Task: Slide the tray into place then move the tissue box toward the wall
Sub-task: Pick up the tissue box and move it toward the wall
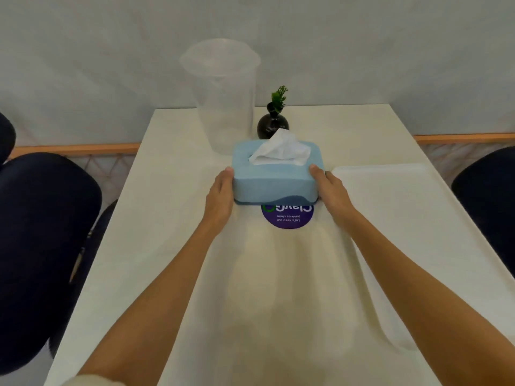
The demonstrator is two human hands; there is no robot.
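A light blue tissue box with a white tissue sticking out of its top sits in the middle of the white table. My left hand grips its left end and my right hand grips its right end. The box partly covers a round purple sticker on the table. A white tray lies flat on the right side of the table, just beside my right hand.
Behind the box stand a tall clear plastic cup with a lid and a small black vase holding a green sprig, both near the grey wall. Dark chairs flank the table on both sides.
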